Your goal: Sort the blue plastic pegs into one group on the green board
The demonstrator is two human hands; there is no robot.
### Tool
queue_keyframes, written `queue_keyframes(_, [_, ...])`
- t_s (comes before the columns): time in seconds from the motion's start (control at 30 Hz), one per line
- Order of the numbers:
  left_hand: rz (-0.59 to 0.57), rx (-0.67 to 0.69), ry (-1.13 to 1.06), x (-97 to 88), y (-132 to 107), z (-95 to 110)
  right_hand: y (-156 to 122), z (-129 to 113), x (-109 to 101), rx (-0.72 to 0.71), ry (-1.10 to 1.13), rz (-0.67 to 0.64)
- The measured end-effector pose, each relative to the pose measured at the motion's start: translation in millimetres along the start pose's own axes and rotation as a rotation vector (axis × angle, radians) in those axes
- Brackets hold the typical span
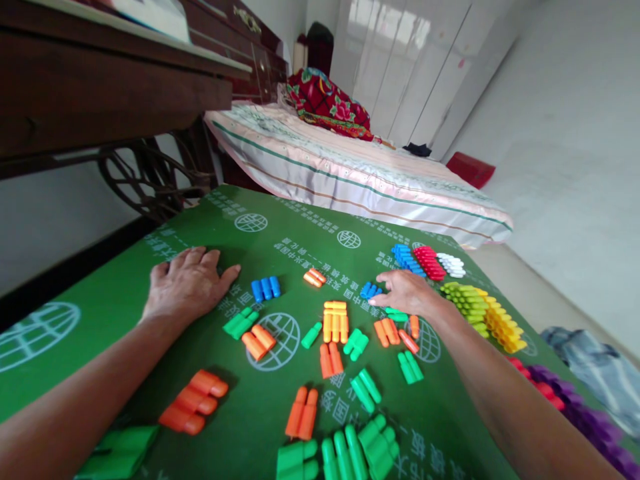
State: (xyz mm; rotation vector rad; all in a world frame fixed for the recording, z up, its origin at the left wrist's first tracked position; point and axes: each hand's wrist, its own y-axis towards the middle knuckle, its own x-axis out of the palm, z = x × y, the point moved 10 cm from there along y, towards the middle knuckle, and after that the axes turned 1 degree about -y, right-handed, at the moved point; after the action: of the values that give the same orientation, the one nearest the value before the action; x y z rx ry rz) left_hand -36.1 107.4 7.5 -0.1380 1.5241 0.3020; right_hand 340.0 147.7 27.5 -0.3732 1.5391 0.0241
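Note:
My left hand (187, 285) lies palm down on the green board (165, 373), fingers spread, holding nothing. Just right of its thumb is a row of blue bullet-shaped plastic blocks (266, 289). Over the right half of the board, my right hand (407, 292) has thumb and forefinger apart on either side of a small blue block group (371, 291); whether they touch it I cannot tell. Under that hand sit a green block piece (397, 314) and an orange pair (387, 332). An orange-yellow cluster (335, 322) stands at the middle.
Sorted blue (407, 260), red (429, 263), white (451, 265), lime (465, 303), yellow (503, 323) and purple blocks (585, 413) line the right side. Green blocks (345, 453) and orange blocks (195, 402) lie nearer me. Beyond the board is a bed (360, 177); a wooden sewing-machine table (115, 87) stands left.

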Motion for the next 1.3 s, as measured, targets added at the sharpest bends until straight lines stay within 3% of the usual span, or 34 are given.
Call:
queue_keyframes(0.2, [-0.013, -0.016, 0.004, 1.0, 3, -3, -4, -6, 7, 0.008, -0.021, 0.034])
queue_keyframes(0.3, [-0.017, -0.021, 0.000, 0.6, 4, -2, -3, 7, 5, 0.009, 0.074, 0.107])
queue_keyframes(0.47, [-0.007, -0.020, 0.006, -1.9, 3, 0, 9, 75, -28, 0.165, 0.238, 0.326])
queue_keyframes(0.6, [-0.004, -0.017, 0.011, 0.0, 3, -1, 25, 131, -35, 0.337, 0.223, 0.270])
queue_keyframes(0.7, [0.016, -0.007, 0.012, 1.1, 4, -2, 30, 150, -35, 0.395, 0.221, 0.249])
queue_keyframes(1.07, [-0.014, -0.016, -0.002, -1.0, 2, 1, 33, 154, -18, 0.400, 0.120, 0.141])
queue_keyframes(1.3, [-0.003, -0.006, -0.003, -0.1, 2, 0, 34, 148, -18, 0.364, 0.101, 0.147])
